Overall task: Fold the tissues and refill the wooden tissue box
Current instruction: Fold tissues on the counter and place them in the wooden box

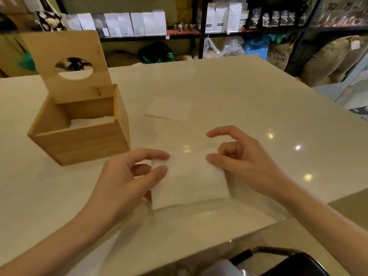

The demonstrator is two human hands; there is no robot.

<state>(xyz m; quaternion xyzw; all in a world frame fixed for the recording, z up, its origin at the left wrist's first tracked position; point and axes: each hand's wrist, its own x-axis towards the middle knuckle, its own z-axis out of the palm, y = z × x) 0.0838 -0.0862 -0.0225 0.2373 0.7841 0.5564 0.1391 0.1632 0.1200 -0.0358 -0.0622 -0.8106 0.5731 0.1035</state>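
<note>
A white tissue (189,182) hangs folded just above the table near its front edge. My left hand (127,176) pinches its left edge between thumb and forefinger. My right hand (239,158) pinches its upper right corner with the thumb on top. The wooden tissue box (79,140) stands at the left with its hinged lid (67,62) raised upright; the lid has a round hole. White tissues (89,121) lie inside the box. Another flat tissue (169,108) rests on the table behind my hands.
The pale glossy table (249,108) runs far right and back. A black chair (282,261) sits below the front edge. Shelves with white bags (139,22) and sacks (328,58) stand behind the table.
</note>
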